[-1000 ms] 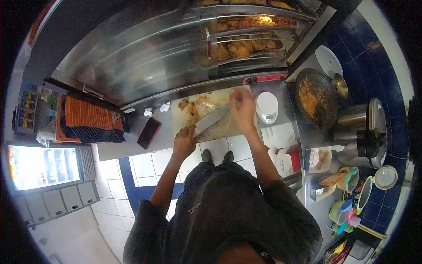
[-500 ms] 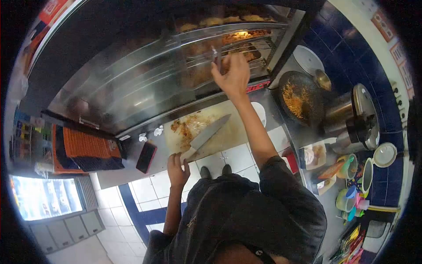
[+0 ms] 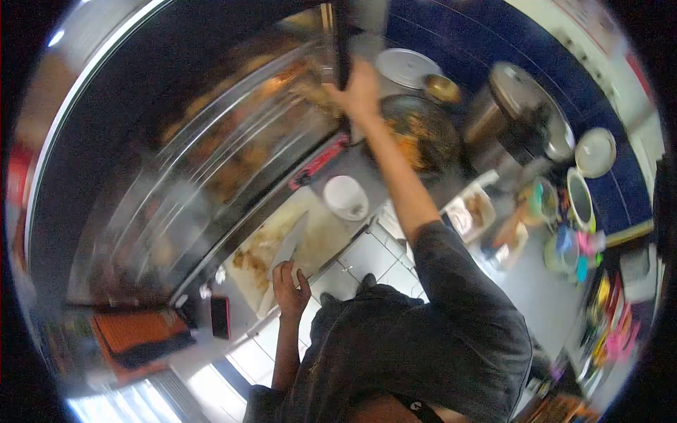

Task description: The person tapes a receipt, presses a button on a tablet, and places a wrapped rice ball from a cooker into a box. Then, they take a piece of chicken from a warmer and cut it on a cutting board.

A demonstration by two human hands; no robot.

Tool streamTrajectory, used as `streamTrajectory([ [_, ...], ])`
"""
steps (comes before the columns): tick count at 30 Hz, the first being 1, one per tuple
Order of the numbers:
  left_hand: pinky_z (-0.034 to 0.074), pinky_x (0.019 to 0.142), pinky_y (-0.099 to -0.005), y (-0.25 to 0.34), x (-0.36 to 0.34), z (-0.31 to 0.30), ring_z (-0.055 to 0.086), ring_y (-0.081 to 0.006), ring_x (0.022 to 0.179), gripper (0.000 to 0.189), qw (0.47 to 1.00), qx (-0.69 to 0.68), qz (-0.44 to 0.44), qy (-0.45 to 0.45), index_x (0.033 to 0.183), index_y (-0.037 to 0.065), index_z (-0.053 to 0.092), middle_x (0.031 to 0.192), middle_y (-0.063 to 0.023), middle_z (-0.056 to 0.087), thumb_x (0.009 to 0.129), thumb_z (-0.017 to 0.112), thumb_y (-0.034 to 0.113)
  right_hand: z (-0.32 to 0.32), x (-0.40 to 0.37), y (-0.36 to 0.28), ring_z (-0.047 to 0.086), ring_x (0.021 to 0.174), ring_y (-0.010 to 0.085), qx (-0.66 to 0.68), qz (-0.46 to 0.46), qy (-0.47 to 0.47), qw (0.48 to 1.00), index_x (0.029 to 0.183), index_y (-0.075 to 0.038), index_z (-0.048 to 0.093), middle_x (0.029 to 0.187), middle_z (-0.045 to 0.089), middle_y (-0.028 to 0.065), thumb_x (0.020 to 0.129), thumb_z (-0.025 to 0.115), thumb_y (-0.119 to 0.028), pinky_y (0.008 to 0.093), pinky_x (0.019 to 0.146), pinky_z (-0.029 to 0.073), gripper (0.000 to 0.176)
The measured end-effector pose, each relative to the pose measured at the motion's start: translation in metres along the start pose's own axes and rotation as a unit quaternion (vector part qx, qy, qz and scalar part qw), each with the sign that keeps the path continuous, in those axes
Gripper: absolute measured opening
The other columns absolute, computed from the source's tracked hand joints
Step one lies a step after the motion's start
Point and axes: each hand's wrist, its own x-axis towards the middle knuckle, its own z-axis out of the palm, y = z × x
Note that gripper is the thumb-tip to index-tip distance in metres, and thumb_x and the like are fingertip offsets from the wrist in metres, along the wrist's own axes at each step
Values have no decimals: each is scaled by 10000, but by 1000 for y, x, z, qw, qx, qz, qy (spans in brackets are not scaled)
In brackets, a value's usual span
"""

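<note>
My right hand (image 3: 360, 95) is raised to the right edge of the glass-fronted cabinet (image 3: 236, 113), its thumb and fingers around the dark door edge (image 3: 337, 60); motion blurs the fingertips. Browned food shows on racks behind the glass. Below, my left hand (image 3: 289, 290) is beside the handle of a large knife (image 3: 290, 243), thumb and fingers apart and nothing visible between them. The knife lies on a pale cutting board (image 3: 321, 233) with brown food scraps on it.
A red-edged phone (image 3: 220, 317) and orange trays (image 3: 137, 338) are at left. A white bowl (image 3: 345, 197) sits by the board. A dark pan (image 3: 423, 134) with orange food, a steel pot (image 3: 493, 106) and several food containers (image 3: 471, 211) stand at right.
The view has turned and shifted right. My right hand has moved with the door's edge to the cabinet's right-hand post. My left hand stays near the knife handle.
</note>
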Motion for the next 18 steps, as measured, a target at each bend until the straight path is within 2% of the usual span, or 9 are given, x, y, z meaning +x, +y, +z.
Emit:
streamTrajectory([
  [3, 469, 925, -481, 21, 41, 48, 575, -419, 996, 308, 997, -27, 60, -49, 1166, -27, 557, 1073, -219, 592, 861, 585, 10, 22, -3, 38, 609, 841, 412, -14, -44, 73, 996, 951, 18, 623, 900, 625, 218, 734, 796, -320, 496, 755, 501, 438],
  [6, 478, 932, -441, 42, 61, 101, 601, -367, 1039, 268, 983, -18, 168, -78, 1150, -29, 571, 1113, -205, 612, 893, 575, 47, -39, -62, 38, 620, 875, 399, -29, -34, 92, 995, 1025, -5, 637, 913, 633, 201, 818, 720, -224, 483, 789, 501, 312],
  [8, 488, 914, -393, 76, 91, 133, 600, -292, 1086, 238, 939, -299, -19, -168, 1127, -32, 581, 1117, -164, 627, 904, 580, 52, -134, -109, 8, 636, 923, 392, 59, 28, 80, 995, 1098, -31, 651, 967, 660, 183, 822, 730, -209, 450, 817, 516, 338],
  [10, 500, 883, -342, 97, 115, 168, 592, -241, 1123, 274, 915, -341, 48, -212, 1178, -27, 575, 1177, -134, 628, 971, 525, 145, -203, -179, 33, 664, 878, 312, -23, 24, 237, 971, 1013, -20, 663, 920, 673, 148, 826, 732, -131, 419, 764, 519, 229],
  [12, 449, 1000, -367, 133, 138, 187, 536, -265, 1237, 424, 762, -459, -167, -425, 1302, -22, 526, 1321, -142, 576, 1036, 447, 299, -286, -249, 59, 650, 762, 305, -188, 171, 332, 908, 1040, -23, 629, 878, 649, 136, 826, 690, -48, 422, 697, 511, 224],
  [13, 449, 1000, -367, 136, 146, 216, 536, -265, 1237, 424, 751, -455, -157, -452, 1302, -22, 526, 1321, -142, 576, 1036, 447, 299, -318, -280, 77, 628, 770, 322, -208, 286, 366, 861, 1102, -18, 596, 904, 626, 148, 885, 647, -68, 445, 688, 491, 228],
  [15, 323, 1128, -394, 141, 152, 289, 436, -267, 1352, 584, 576, -562, -157, -573, 1418, -13, 434, 1466, -135, 469, 1059, 351, 440, -366, -345, 121, 634, 888, 380, -389, 423, 319, 754, 1196, 0, 559, 1079, 590, 227, 960, 571, -196, 475, 764, 513, 307],
  [16, 215, 1184, -399, 154, 155, 315, 368, -249, 1401, 591, 544, -538, -233, -600, 1454, -2, 394, 1528, -113, 399, 1064, 341, 440, -378, -375, 143, 637, 927, 409, -426, 489, 290, 704, 1220, 9, 550, 1157, 571, 263, 974, 543, -251, 495, 805, 520, 358],
  [18, 248, 1170, -385, 172, 160, 364, 402, -233, 1373, 552, 437, -568, -263, -646, 1443, 13, 416, 1499, -99, 431, 1066, 344, 411, -381, -421, 190, 609, 1044, 455, -385, 582, 258, 668, 1252, 16, 539, 1159, 578, 302, 969, 528, -370, 511, 872, 511, 478],
])
